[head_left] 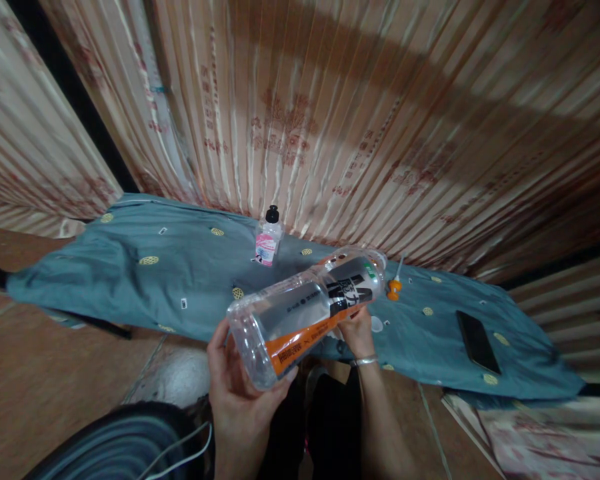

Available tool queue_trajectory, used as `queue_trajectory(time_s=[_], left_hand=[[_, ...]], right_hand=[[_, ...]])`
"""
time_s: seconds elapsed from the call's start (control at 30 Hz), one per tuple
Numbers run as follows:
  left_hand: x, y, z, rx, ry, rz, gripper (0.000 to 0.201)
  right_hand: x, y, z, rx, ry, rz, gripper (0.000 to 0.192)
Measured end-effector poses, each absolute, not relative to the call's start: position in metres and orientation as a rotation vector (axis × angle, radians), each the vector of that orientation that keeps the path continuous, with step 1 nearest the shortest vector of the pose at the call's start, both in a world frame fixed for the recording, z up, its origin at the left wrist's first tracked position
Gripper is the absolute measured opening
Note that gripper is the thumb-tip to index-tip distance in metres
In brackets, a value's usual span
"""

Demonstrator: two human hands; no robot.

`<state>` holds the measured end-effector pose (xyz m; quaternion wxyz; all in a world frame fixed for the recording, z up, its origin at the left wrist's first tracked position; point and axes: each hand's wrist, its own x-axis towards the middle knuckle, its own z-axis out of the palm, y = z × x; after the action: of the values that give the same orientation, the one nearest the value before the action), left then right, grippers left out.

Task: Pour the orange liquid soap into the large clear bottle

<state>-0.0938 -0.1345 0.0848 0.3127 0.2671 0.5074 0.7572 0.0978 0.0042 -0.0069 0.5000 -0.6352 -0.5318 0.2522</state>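
Lying tilted on its side in mid-air above a teal patterned cloth (180,267), a large clear plastic bottle with an orange-and-black label (305,310) is gripped at its base by the left hand (240,387) and near its neck by the right hand (357,333). Close by on the cloth stand a small pink-labelled bottle (269,240), an orange nozzle cap (393,288) and a black phone (477,341).
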Motion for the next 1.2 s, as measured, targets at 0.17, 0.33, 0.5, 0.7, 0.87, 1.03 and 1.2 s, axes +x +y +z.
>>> queue_trajectory(time_s=[0.17, 0.33, 0.5, 0.7, 0.87, 1.03, 1.2], left_hand=[[-0.09, -0.134, 0.09, 0.639, 1.344, 2.013, 0.083], [-0.086, -0.135, 0.091, 0.584, 1.359, 2.001, 0.086], [-0.09, -0.135, 0.088, 0.609, 1.344, 2.004, 0.084], [-0.099, -0.134, 0.077, 0.718, 1.381, 1.986, 0.088], [-0.096, -0.135, 0.079, 0.678, 1.351, 1.999, 0.086], [-0.1, -0.135, 0.077, 0.743, 1.395, 1.988, 0.086], [-0.102, -0.135, 0.073, 0.734, 1.405, 1.977, 0.088]], right_hand=[[0.097, 0.004, -0.006, -1.524, -1.276, 0.628, 0.047], [0.098, 0.004, -0.007, -1.586, -1.278, 0.599, 0.049], [0.099, 0.005, -0.011, -1.548, -1.303, 0.58, 0.046], [0.1, 0.005, -0.014, -1.555, -1.3, 0.552, 0.045], [0.098, 0.004, -0.011, -1.571, -1.298, 0.605, 0.045], [0.099, 0.005, -0.012, -1.554, -1.289, 0.594, 0.046], [0.101, 0.006, -0.016, -1.554, -1.297, 0.556, 0.046]])
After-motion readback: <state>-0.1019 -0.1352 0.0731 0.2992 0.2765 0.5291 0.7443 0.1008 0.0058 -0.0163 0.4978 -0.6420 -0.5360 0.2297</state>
